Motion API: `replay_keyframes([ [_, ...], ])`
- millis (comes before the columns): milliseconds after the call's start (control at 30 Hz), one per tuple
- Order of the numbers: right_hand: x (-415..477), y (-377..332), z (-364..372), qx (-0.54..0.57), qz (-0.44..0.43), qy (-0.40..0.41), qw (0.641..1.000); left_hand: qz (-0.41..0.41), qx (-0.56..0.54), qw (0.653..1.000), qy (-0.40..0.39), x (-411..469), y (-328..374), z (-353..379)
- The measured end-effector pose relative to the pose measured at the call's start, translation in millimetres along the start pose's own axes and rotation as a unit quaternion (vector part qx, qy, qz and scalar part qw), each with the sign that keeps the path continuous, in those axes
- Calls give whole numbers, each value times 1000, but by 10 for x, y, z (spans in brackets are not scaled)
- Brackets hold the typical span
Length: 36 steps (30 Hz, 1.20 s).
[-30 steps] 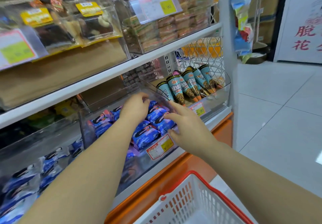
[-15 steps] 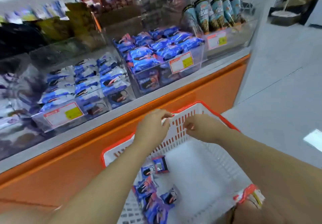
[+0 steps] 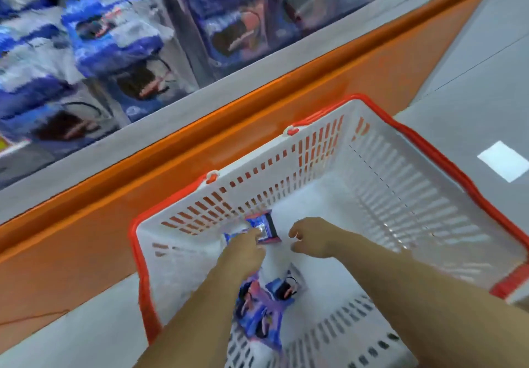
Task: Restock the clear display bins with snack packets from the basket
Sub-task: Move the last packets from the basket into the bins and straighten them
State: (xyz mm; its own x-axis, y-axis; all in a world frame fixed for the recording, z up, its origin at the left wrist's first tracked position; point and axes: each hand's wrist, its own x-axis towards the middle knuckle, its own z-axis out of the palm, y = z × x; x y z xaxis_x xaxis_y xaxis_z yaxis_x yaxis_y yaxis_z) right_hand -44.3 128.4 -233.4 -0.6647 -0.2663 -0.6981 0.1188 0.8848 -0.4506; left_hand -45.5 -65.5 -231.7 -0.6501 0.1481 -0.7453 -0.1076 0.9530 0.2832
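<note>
Fetching a packet (image 3: 264, 226) from the basket (image 3: 400, 184).
Left hand (image 3: 246, 249) touches it, grip unclear; right hand (image 3: 310, 239) loosely curled, empty. Next: pinch, lift.

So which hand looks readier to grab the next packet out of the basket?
Left, probably. The left hand has its fingers at the blue packet near the far wall of the basket. The right hand hangs beside it, loosely curled, holding nothing.
</note>
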Motion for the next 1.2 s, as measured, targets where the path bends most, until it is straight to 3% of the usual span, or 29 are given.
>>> replay_keyframes([
  [167, 257, -28, 249, 9, -35, 20, 999, -4, 30, 999, 42, 270, 62, 218],
  [400, 339, 12, 325, -74, -73, -9, 995, -14, -165, 985, 51, 387, 297, 189],
  [567, 330, 147, 303, -79, -58, 4, 995, 3, -274, 961, 35, 342, 362, 117],
  [667, 296, 222, 280, -26, -47, 39, 998, 21, -301, 953, 37, 275, 399, 55],
  [900, -36, 256, -105, 63, -21, 152, 986, 82, -205, 971, 88, -41, 507, -143],
  [1100, -587, -61, -752, 286, -12, 333, 898, 175, -55, 962, 201, -610, 773, -523],
  [1200, -970, -204, -1098, 333, -55, 316, 887, 221, -51, 938, 263, -994, 904, -722],
])
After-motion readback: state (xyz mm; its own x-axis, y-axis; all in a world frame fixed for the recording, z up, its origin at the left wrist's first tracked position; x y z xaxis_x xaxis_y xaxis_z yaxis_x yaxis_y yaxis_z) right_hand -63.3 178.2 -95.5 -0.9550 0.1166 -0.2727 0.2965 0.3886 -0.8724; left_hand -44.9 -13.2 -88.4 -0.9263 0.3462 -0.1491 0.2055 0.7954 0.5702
